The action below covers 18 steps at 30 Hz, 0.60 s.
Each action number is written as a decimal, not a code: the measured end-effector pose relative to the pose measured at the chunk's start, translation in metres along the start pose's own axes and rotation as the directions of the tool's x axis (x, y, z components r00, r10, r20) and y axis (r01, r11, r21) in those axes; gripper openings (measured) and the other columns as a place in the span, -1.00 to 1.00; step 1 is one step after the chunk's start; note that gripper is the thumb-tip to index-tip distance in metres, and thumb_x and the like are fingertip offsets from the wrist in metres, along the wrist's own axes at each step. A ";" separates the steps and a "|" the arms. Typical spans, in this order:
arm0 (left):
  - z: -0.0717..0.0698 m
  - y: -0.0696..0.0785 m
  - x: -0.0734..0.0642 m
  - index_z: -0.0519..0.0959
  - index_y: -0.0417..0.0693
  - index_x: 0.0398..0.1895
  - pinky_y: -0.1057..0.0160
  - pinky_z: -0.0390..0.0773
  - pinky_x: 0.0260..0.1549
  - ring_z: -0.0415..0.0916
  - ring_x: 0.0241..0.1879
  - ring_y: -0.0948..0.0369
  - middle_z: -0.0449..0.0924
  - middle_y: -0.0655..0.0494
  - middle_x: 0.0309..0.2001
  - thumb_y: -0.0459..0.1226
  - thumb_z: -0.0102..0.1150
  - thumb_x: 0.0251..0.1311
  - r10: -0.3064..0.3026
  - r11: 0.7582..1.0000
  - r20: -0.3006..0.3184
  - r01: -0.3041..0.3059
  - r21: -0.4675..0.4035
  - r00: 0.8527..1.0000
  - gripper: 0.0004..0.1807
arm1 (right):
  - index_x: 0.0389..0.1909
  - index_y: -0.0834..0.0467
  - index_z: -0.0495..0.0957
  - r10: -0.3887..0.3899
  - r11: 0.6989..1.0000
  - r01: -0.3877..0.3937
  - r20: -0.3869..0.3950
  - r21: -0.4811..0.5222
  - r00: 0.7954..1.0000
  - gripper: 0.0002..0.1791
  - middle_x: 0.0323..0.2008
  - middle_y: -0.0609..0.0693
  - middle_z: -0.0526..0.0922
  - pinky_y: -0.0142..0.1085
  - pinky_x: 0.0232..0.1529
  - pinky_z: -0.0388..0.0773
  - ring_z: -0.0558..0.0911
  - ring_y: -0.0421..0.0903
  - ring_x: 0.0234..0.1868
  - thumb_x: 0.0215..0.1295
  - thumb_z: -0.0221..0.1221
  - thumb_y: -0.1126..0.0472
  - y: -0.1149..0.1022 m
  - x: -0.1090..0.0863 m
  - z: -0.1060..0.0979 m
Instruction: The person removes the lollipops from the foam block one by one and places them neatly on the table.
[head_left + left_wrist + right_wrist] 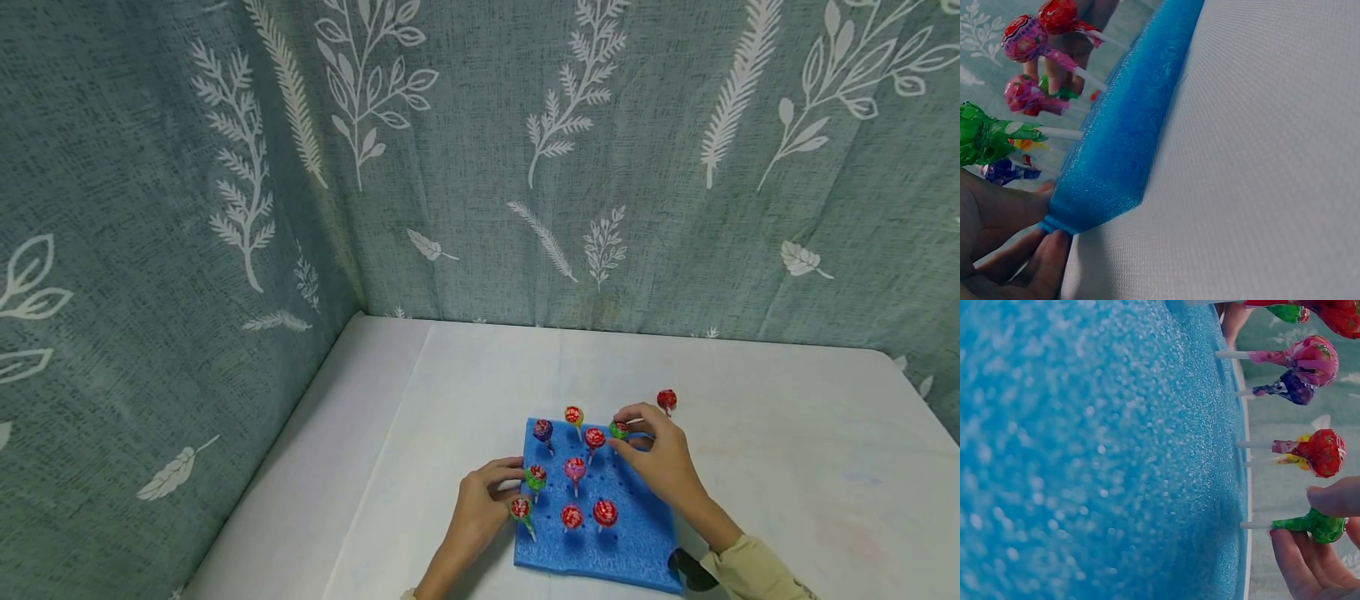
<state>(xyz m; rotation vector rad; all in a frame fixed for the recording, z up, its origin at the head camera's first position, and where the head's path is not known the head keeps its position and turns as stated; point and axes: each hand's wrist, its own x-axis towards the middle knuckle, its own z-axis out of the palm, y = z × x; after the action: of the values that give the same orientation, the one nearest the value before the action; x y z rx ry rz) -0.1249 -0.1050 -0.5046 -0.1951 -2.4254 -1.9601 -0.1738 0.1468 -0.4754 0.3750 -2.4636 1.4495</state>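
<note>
A blue foam board [637,542] lies on the table with several wrapped lollipops standing in it on white sticks. My right hand [660,458] pinches a green-wrapped lollipop [1325,526] between thumb and fingers near the board's far right part. That lollipop's stick meets the foam surface in the right wrist view. At the board's left edge my left hand [480,504] pinches the foam, thumb on one side and fingers on the other. Closest to it stand two green-and-red lollipops [536,477]. Beyond my right hand shows a red lollipop [667,399]; its lower stick is hidden.
Purple [543,430], yellow [573,415], pink [574,469] and red [605,512] lollipops stand across the board. A dark rounded object [693,571] sits by the right sleeve at the near right corner. The white table [420,417] meets a green leaf-patterned curtain [465,167].
</note>
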 end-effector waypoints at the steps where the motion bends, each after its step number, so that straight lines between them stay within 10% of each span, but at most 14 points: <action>1: 0.000 0.000 0.000 0.64 -0.34 -0.20 0.27 0.57 -0.14 0.56 -0.02 -0.05 0.55 -0.17 0.03 -0.68 0.27 -0.12 0.003 1.000 0.000 -0.003 0.001 1.000 -0.66 | -0.16 0.23 0.51 -0.006 1.000 0.006 -0.004 0.000 1.000 -0.66 -0.19 0.10 0.57 -0.12 -0.21 0.62 0.64 0.10 -0.17 0.03 0.34 0.45 0.000 0.000 0.000; 9: -0.002 0.035 -0.007 0.60 -0.48 -0.22 0.11 0.56 -0.12 0.53 -0.02 -0.16 0.51 -0.35 0.01 -0.72 0.21 -0.12 -0.015 1.000 0.007 0.015 0.001 1.000 -0.70 | -0.18 0.23 0.52 -0.047 0.999 0.047 -0.047 -0.002 0.998 -0.66 -0.21 0.07 0.58 -0.15 -0.23 0.63 0.65 0.06 -0.20 0.00 0.35 0.48 0.000 -0.005 0.001; 18: -0.003 0.035 -0.008 0.60 -0.48 -0.22 0.16 0.57 -0.14 0.55 -0.04 -0.15 0.51 -0.35 0.01 -0.73 0.20 -0.12 0.005 1.000 0.006 -0.005 -0.010 1.000 -0.69 | -0.16 0.22 0.51 -0.130 0.990 0.136 -0.111 0.047 0.985 -0.64 -0.22 0.06 0.57 -0.45 -0.21 0.58 0.64 -0.06 -0.19 0.00 0.33 0.49 -0.001 -0.001 -0.008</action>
<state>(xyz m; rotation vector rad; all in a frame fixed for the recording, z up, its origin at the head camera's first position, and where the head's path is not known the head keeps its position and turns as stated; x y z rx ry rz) -0.1135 -0.1013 -0.4702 -0.2081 -2.4165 -1.9730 -0.1722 0.1534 -0.4715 0.4510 -2.2735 1.4444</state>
